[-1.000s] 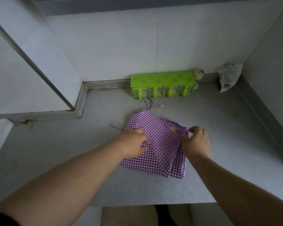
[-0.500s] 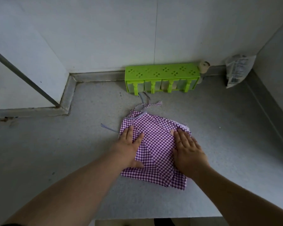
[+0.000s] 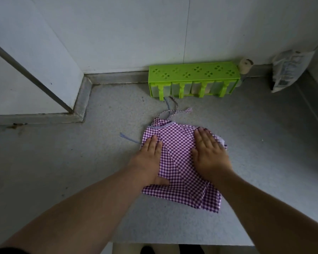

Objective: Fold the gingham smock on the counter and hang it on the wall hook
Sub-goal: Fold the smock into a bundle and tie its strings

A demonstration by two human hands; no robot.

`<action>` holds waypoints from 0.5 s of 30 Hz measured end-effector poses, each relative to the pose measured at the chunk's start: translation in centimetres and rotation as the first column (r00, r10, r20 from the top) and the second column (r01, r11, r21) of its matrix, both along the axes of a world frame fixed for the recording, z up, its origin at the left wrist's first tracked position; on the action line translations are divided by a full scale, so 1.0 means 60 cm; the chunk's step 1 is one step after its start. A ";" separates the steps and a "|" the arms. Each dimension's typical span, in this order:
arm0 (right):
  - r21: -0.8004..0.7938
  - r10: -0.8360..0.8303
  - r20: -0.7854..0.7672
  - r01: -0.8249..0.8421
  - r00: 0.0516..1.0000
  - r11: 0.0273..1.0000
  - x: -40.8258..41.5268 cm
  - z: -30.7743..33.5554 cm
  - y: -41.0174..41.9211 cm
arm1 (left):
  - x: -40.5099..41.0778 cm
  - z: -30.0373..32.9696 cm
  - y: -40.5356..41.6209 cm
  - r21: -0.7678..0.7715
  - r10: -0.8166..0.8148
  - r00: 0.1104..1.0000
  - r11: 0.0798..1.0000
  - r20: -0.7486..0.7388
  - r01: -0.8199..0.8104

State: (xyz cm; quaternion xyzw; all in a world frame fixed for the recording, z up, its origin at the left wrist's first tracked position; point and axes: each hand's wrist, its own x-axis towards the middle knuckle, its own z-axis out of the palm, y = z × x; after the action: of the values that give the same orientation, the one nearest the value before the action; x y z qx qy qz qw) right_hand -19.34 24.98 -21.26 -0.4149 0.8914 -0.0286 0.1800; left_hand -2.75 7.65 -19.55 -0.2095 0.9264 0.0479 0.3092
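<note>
We see dim, flat, cool light with only soft shadows under the forearms on the speckled grey desk. Wide-angle distortion bends the wall lines at the edges; the right hand's fingers blur slightly.

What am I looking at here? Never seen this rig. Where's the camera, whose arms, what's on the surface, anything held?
There is no robot: a person wears one wide-angle camera on the head, looking forward and down, so the two bare arms coming in from the bottom are their own. The left hand and right hand both lie flat, fingers straight, pressing on a folded purple gingham smock on the grey counter. Nothing is gripped. The smock's ties trail towards a green rack standing against the back wall, with a small pale roll beside it and a printed plastic packet in the right corner. No wall hook is in view.
</note>
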 end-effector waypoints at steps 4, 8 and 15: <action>0.139 -0.127 -0.032 0.130 0.991 0.982 -0.079 0.023 0.062 | 0.013 0.010 -0.012 0.064 -0.036 0.999 0.997 -0.025 0.038; 0.103 -0.082 -0.128 0.096 0.988 0.990 -0.015 0.087 0.058 | 0.060 0.034 -0.034 0.014 -0.199 0.960 0.978 -0.196 0.206; 0.200 0.337 0.129 -0.358 0.933 0.912 0.171 0.109 0.066 | 0.128 0.080 -0.049 0.138 -0.315 0.947 0.937 -0.061 0.320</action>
State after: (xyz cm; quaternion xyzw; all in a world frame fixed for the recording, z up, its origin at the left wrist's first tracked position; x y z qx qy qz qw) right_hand -9.08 28.93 -14.71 -0.5424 0.7918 0.0838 0.2679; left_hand 4.94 4.72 -14.78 -0.0330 0.9477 0.0692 0.3097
